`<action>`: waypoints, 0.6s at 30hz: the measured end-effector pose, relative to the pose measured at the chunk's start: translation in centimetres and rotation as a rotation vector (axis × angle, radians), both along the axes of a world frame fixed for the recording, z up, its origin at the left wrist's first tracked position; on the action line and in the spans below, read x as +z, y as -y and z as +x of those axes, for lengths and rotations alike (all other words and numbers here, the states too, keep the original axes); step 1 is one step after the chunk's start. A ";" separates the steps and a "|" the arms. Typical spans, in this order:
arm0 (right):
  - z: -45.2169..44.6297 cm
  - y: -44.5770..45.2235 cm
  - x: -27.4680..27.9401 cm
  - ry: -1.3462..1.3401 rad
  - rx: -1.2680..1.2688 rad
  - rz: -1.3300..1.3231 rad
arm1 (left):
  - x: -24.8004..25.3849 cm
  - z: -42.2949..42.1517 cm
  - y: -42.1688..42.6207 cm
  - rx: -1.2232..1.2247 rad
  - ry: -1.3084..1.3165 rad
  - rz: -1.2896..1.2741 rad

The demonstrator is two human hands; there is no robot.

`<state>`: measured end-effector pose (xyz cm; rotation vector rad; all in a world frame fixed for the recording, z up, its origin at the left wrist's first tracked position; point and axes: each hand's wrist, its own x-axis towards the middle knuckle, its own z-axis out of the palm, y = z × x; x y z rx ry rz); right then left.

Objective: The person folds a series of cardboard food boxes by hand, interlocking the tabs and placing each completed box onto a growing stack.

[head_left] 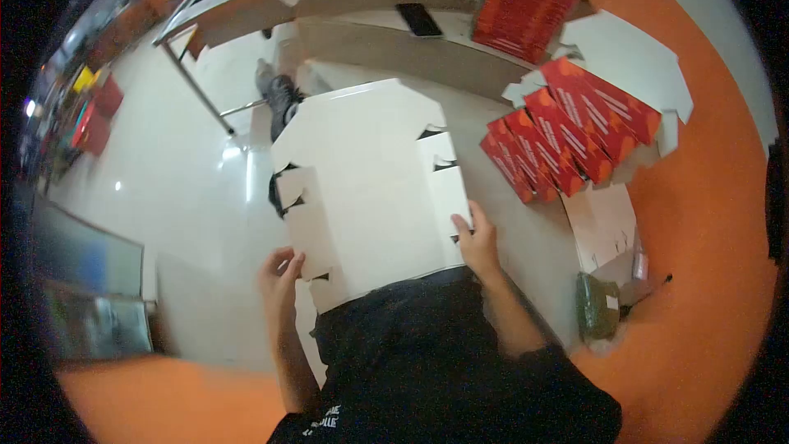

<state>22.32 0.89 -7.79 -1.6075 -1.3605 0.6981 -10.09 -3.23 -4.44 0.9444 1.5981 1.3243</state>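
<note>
A large white cardboard sheet [378,189], cut with side flaps and slots, lies across my lap with its inner face up. My right hand [478,238] grips its right edge, thumb on top and fingers at the side. At the lower left edge, my left hand [281,270] has its fingers curled, with the thumb tip at the cardboard's side flap; whether it grips the flap is hard to tell.
Red printed boxes [567,127] lie in a row at the right, beside a white opened carton [633,57]. A larger red box [534,0] and a black phone [419,20] are on a ledge. A green packet [597,307] lies lower right. A metal-legged table [197,86] stands upper left.
</note>
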 end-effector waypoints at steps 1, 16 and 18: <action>0.1 -0.1 -0.8 0.079 -0.009 0.134 | -0.1 -0.1 0.0 -0.004 0.036 -0.001; 2.1 -1.1 -0.4 -0.090 0.039 0.018 | -1.9 -0.4 -0.8 0.028 0.039 0.049; 2.5 -1.3 -1.0 -0.102 0.039 0.032 | -1.5 -0.3 -0.9 0.029 0.020 0.052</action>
